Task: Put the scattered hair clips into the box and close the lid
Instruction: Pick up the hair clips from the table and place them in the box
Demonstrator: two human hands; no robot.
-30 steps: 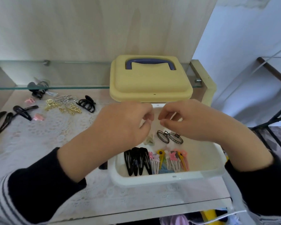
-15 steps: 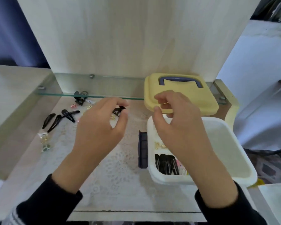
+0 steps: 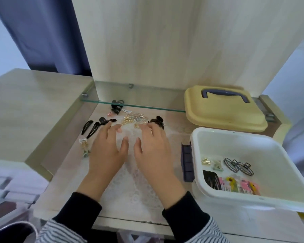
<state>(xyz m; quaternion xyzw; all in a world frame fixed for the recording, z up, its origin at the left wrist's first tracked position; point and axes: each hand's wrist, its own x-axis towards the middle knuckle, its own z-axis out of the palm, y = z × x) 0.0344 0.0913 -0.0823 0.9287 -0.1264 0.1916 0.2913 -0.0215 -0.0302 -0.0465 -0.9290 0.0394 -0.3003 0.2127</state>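
Both our hands are spread palms down in the middle of the frame. The left hand (image 3: 107, 151) and the right hand (image 3: 153, 151) have nearly straight fingers and grip nothing we can see. Their fingertips reach the scattered gold and silver metal hair clips (image 3: 133, 120) on the lace-covered bench (image 3: 133, 186). At the right stands the open white plastic box (image 3: 244, 148) with some clips inside. Its yellow plastic lid (image 3: 225, 113) lies just above it in the frame.

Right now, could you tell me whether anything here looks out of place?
Yes: flat black snap clips, gold and silver metal clips and a dark claw clip lie loose on the lace mat, outside the open white plastic box.
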